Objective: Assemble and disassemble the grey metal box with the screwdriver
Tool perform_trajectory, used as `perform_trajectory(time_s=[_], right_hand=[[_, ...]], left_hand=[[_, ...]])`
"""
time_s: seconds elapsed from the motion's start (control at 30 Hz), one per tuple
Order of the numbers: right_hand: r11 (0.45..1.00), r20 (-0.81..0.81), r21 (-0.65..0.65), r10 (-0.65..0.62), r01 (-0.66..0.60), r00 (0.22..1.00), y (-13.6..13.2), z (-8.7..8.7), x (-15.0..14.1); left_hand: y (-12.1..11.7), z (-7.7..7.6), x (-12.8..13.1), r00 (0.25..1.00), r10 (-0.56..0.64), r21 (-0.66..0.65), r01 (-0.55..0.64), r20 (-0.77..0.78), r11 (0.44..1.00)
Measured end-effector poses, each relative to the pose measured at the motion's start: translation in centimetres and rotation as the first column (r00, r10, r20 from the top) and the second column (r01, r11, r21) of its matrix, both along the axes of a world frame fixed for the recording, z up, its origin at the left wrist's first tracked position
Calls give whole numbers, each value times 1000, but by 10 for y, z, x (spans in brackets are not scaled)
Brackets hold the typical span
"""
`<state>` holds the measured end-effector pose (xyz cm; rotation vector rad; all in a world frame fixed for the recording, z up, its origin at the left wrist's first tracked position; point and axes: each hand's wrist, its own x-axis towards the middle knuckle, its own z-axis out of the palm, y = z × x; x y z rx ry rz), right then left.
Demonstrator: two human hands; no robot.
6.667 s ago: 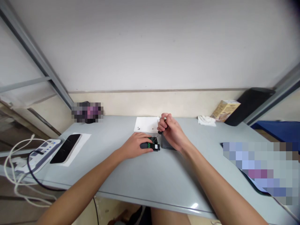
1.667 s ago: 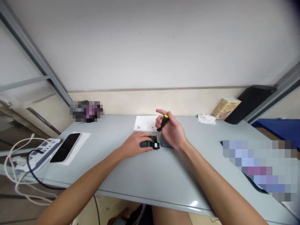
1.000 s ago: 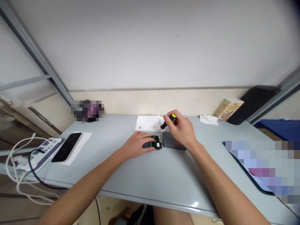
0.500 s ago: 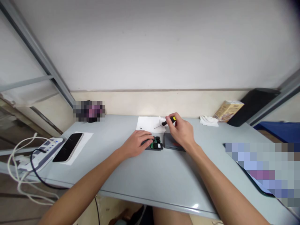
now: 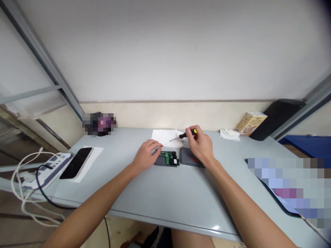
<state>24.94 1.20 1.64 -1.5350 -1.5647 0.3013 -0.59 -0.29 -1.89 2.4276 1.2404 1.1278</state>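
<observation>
Left hand (image 5: 147, 155) loose, nothing visible in its grasp; fingers at the left end of the grey base (image 5: 159, 160), contact can't be told. Right hand (image 5: 200, 143) grasps the screwdriver (image 5: 183, 135) by its black-yellow handle, shaft pointing left, tip over the rear paper sheet (image 5: 157, 136); can't tell if it touches. Green circuit board (image 5: 165, 153) sits in the base, mid-desk. Base well back from the desk (image 5: 160, 196) front edge, wide strip of desktop between. Narrow gap to the grey box (image 5: 190, 157) on its right, which sits under the right hand.

Count: 1 screwdriver, 1 board, 1 grey box, 2 white sheets, 1 phone (image 5: 77, 162).

Around: power strip (image 5: 49, 168) with cables far left, tissue (image 5: 229, 134) and carton (image 5: 250, 123) back right. Left hand blocks view of the base's left end.
</observation>
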Motion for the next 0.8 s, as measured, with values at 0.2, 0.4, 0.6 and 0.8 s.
perform_trajectory(time_s=[0.2,0.4,0.6,0.8], right_hand=[[986,-383,92,162,-137,910,0,0,-5],[969,-475,116,247,-219,845,-1,-2,-14],[969,-487,119,247,-216,838,-3,-2,-17],[970,-494,129,244,-207,834,-2,-4,-17]], left_hand=[[3,-6,-2,997,65,-113,-60,34,992],[7,-6,-5,999,-17,-176,22,32,984],[5,0,-4,999,-27,-118,24,-27,993],[3,1,-4,996,-27,-93,19,-84,995]])
